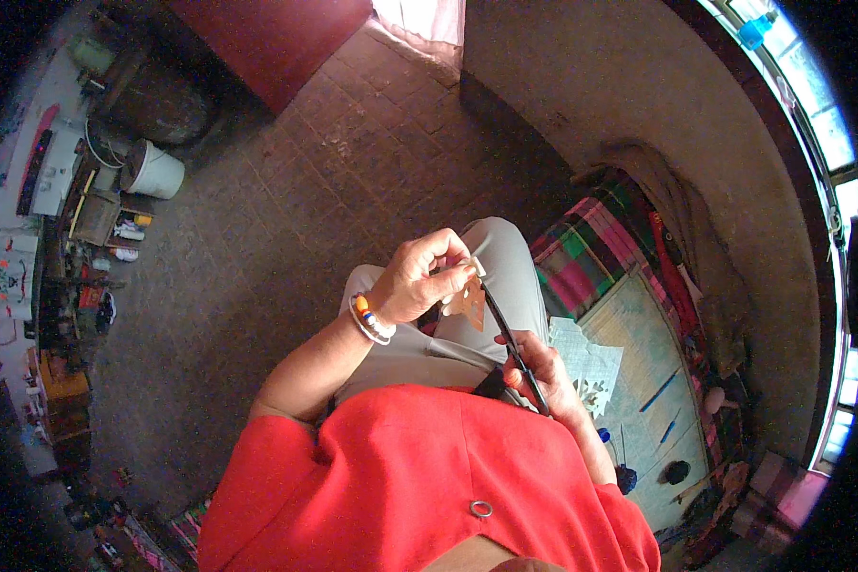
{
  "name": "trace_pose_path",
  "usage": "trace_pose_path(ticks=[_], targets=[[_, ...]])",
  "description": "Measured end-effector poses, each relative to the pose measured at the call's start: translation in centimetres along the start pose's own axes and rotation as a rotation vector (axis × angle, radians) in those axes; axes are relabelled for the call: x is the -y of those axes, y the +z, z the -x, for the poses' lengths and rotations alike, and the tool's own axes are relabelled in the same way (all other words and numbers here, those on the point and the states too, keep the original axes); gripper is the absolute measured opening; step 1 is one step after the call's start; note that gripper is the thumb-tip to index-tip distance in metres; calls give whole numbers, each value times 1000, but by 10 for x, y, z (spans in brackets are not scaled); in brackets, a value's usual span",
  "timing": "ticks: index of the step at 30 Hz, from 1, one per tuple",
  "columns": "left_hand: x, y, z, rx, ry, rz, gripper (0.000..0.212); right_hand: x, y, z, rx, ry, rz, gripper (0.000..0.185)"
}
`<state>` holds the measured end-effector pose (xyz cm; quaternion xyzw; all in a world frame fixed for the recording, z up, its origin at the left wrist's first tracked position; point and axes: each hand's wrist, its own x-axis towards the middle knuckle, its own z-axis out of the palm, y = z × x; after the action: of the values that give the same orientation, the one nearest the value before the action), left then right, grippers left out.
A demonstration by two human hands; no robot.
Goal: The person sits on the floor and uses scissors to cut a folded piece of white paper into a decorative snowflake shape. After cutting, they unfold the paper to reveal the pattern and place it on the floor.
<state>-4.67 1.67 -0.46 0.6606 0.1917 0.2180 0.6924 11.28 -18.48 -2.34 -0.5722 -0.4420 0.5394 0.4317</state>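
Note:
My left hand (429,275) pinches a pale cut-out piece (472,304) with irregular, petal-like edges, perhaps paper, above my lap. From the lower right, my right hand (540,368) grips the handle end of a pair of dark scissors (504,322), whose long blades point up to the piece at my left fingertips. Whether the blades are parted does not show. Beside my right forearm, a pale patterned sheet (590,361) with cut-out shapes at its lower edge lies on a light board (636,322).
Two blue pens (659,392) (670,427) and dark balls of thread or yarn (625,477) (676,472) lie on the board at my right. A plaid cloth (586,250) covers the seat beyond it. A white bucket (154,170) stands by crowded shelves at the left.

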Motion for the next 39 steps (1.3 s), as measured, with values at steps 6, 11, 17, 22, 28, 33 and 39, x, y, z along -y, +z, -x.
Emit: trace_pose_path(ticks=[6, 11, 17, 22, 28, 33, 39], targets=[[-2, 8, 3, -67, -64, 14, 13, -1, -1, 1, -16, -26, 51, 59], [3, 17, 5, -126, -112, 166, 14, 1, 3, 0, -50, -22, -30, 64], [10, 25, 7, -184, -104, 273, 9, -2, 5, 0, -58, 7, -74, 66], [5, 29, 7, -193, -116, 290, 10, -16, 6, -3, -47, -62, -67, 57], [-2, 34, 7, -178, -151, 351, 7, -11, 9, -2, -68, -53, -110, 53], [1, 35, 6, -142, -130, 397, 6, -11, 9, -1, -65, -20, -158, 56], [-2, 32, 6, -85, -141, 375, 8, -6, 9, -1, -65, 21, -181, 60]])
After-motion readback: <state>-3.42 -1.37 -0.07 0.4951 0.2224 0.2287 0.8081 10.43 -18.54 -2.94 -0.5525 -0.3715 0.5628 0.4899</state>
